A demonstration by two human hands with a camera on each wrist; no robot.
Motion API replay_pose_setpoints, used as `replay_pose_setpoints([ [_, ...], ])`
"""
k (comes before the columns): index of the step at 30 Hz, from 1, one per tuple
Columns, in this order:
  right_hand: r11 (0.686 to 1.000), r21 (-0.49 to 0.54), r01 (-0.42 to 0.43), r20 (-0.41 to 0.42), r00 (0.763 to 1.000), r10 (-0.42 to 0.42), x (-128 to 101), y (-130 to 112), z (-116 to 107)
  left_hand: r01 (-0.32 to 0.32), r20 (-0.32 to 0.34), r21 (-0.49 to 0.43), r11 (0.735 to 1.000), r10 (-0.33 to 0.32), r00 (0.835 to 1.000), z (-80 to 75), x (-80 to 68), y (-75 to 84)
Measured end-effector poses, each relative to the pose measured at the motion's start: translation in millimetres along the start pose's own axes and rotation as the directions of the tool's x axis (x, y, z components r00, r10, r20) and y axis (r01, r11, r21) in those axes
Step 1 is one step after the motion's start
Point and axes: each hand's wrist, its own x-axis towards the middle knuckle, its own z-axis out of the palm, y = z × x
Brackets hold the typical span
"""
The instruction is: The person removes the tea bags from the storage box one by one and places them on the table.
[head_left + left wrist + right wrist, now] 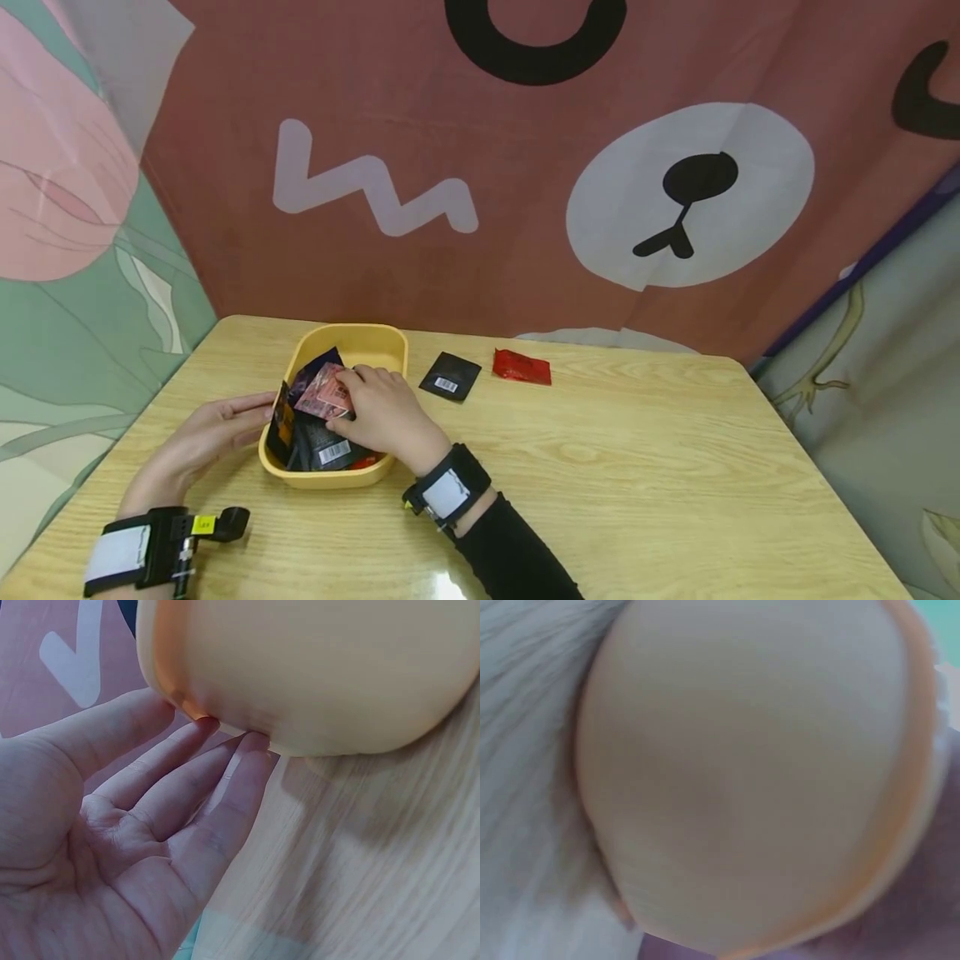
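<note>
Inside yellow tray (390, 343), dark packets (322, 446), right hand (386, 412) on pink packet (324, 392)

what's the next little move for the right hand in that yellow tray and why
Probably lift the pink packet up and out of the yellow tray. The right hand already has its grip on that packet, which sits on top of the dark packets in the tray, and the left hand rests open against the tray's side, steadying it. A black packet and a red packet lie outside on the table.
</note>
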Motion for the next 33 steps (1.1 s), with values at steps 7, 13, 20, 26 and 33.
replay_pose_setpoints([
  [7, 0.999, 0.04, 0.012, -0.08, 0.997, -0.009, -8, 11, -14, 0.006, -0.001, 0.011, 1.0, -0.006, 1.0, 0.6, 2.7, 1.3],
  [13, 0.992, 0.129, -0.018, -0.205, 0.978, 0.045, -16, 46, -13, 0.013, -0.003, 0.026, 1.0, -0.013, 1.0, 4.0, 3.4, 2.0],
  [20, 0.978, 0.206, 0.001, -0.339, 0.938, 0.071, -32, 90, -8, 0.017, -0.006, 0.031, 0.999, -0.017, 1.0, 3.9, 1.6, 4.0],
  [26, 0.968, 0.246, -0.042, -0.354, 0.926, 0.13, -47, 113, -5, 0.031, -0.002, 0.033, 0.999, -0.031, 1.0, 3.0, 1.0, 5.0],
  [33, 0.963, 0.25, -0.098, -0.356, 0.916, 0.185, -54, 129, -8, 0.042, -0.014, 0.042, 0.998, -0.042, 0.999, 0.7, -1.2, 3.0],
])
